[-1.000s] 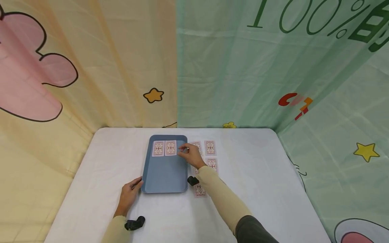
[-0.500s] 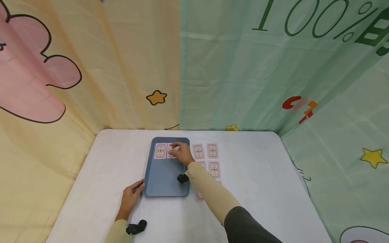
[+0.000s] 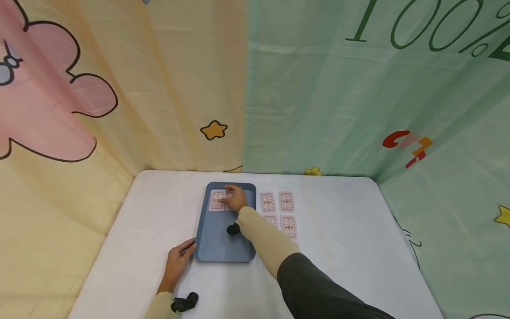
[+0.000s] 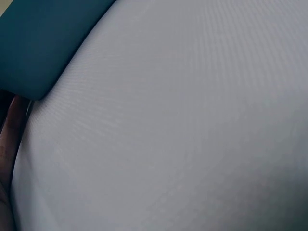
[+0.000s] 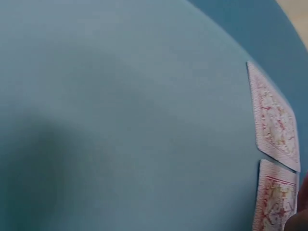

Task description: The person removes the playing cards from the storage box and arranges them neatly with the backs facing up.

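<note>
A blue-grey tray (image 3: 223, 243) lies on the white tabletop. Two playing cards with red patterned backs lie side by side near its far end: the left card (image 3: 215, 200) shows largely, the right one is mostly covered. Above them is my right hand (image 3: 238, 199), thumb and fingers spread apart, thumb tip at the left card; contact is unclear. The right wrist view shows both cards, with fingertips (image 5: 299, 217) at its edge. My left hand (image 3: 175, 265) touches the tray's left rim with extended fingers; in the left wrist view, a finger (image 4: 13, 137) meets the tray's corner.
Right of the tray, several more face-down playing cards (image 3: 287, 202) lie in two columns, partly hidden behind my right arm. A white cloth (image 3: 338, 235) covers the table. Printed curtains (image 3: 311, 97) stand behind and at the sides.
My right hand has moved left from the tray's right rim to over the two cards. My left hand stays at the rim. The view has shifted slightly.
</note>
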{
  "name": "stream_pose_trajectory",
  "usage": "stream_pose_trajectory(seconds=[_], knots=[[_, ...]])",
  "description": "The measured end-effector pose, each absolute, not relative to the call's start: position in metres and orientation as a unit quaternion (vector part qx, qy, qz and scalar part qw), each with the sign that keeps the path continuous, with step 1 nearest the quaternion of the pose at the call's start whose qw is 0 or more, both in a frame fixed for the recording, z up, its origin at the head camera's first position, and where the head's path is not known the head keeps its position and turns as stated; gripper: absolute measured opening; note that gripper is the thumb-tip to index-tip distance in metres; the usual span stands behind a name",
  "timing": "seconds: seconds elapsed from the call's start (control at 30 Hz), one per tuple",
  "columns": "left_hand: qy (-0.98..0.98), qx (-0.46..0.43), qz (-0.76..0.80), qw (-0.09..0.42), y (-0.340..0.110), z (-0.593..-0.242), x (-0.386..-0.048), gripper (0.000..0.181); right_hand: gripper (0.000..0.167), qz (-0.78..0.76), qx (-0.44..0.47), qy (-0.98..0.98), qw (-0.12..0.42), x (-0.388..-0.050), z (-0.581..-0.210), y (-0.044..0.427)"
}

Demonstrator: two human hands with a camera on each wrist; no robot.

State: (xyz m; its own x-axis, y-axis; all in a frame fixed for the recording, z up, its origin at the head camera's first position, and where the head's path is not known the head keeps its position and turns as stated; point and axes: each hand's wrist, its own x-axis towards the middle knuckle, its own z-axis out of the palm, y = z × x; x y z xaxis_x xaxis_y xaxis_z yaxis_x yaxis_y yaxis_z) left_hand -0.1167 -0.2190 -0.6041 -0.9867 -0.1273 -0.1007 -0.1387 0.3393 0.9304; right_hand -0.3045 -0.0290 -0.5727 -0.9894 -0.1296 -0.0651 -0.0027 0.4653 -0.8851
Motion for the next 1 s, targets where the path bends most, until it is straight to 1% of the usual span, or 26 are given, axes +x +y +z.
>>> stream_pose_trajectory(seconds=[0.17,0.37,0.53,0.73,0.8,0.9,0.97,1.0], knots=[[0.826,-0.074,0.559,-0.005,-0.215,-0.603,-0.115,0.037,0.054,-0.496,-0.017,0.866,0.061,-0.308,-0.577,-0.032],[0.826,-0.066,0.560,-0.005,-0.214,-0.602,-0.115,0.038,0.060,-0.458,-0.016,0.886,0.073,-0.310,-0.579,-0.036],[0.823,-0.059,0.565,-0.009,-0.215,-0.598,-0.117,0.038,0.064,-0.411,-0.041,0.907,0.081,-0.312,-0.577,-0.040],[0.826,-0.069,0.560,0.004,-0.218,-0.598,-0.117,0.038,0.068,-0.361,-0.075,0.924,0.105,-0.310,-0.571,-0.045],[0.828,-0.072,0.555,0.010,-0.215,-0.587,-0.114,0.037,0.070,-0.348,-0.084,0.927,0.115,-0.307,-0.570,-0.047],[0.829,-0.073,0.554,0.010,-0.217,-0.589,-0.113,0.037,0.069,-0.336,-0.091,0.928,0.130,-0.305,-0.571,-0.050],[0.828,-0.076,0.556,0.004,-0.216,-0.591,-0.113,0.036,0.065,-0.335,-0.092,0.928,0.135,-0.305,-0.571,-0.052],[0.827,-0.075,0.558,-0.001,-0.218,-0.597,-0.114,0.037,0.062,-0.336,-0.093,0.927,0.136,-0.305,-0.572,-0.053]])
